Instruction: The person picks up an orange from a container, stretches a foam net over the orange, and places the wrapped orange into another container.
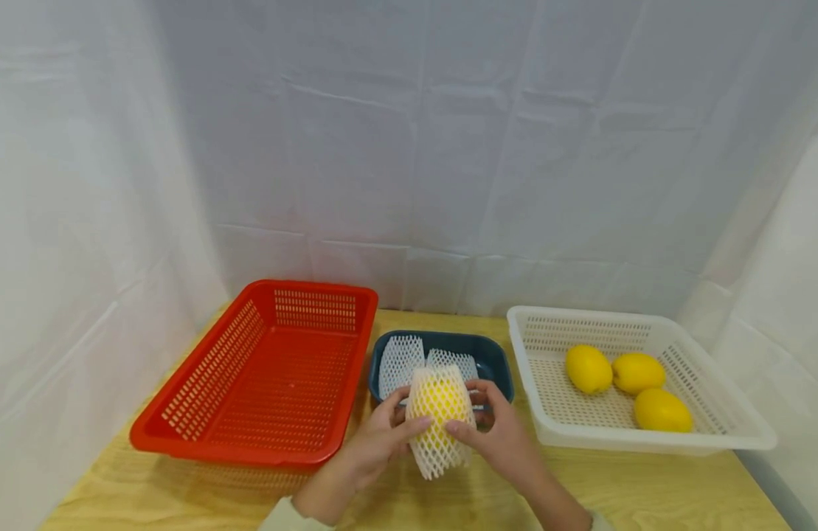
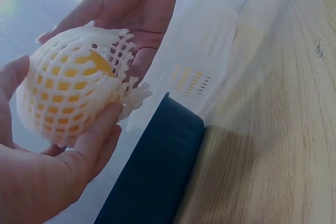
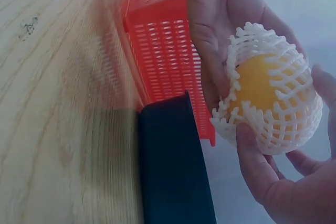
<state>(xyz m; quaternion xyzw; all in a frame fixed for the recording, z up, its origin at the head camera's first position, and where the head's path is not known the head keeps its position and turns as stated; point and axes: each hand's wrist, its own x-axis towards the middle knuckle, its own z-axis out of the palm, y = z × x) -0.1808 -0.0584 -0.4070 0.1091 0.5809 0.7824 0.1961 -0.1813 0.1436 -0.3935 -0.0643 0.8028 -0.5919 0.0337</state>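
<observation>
Between my two hands is a yellow oval fruit (image 3: 256, 83) inside a white foam net sleeve (image 1: 439, 413). My left hand (image 1: 378, 439) grips it from the left, thumb across the near face and fingers behind. From the other side my right hand (image 1: 501, 435) holds it the same way. In the right wrist view, part of the fruit shows bare through the sleeve's open end. Just behind the hands stands a dark blue tray (image 1: 495, 361), holding flattened foam net sleeves (image 1: 401, 361); the held fruit partly hides it.
A red plastic basket (image 1: 352, 383) stands at the left, with nothing visible inside. At the right, a white basket (image 1: 535, 398) holds three yellow fruits (image 1: 588, 369). All stand on a wooden table (image 1: 462, 501) with white sheeting (image 1: 409, 147) behind and at the sides.
</observation>
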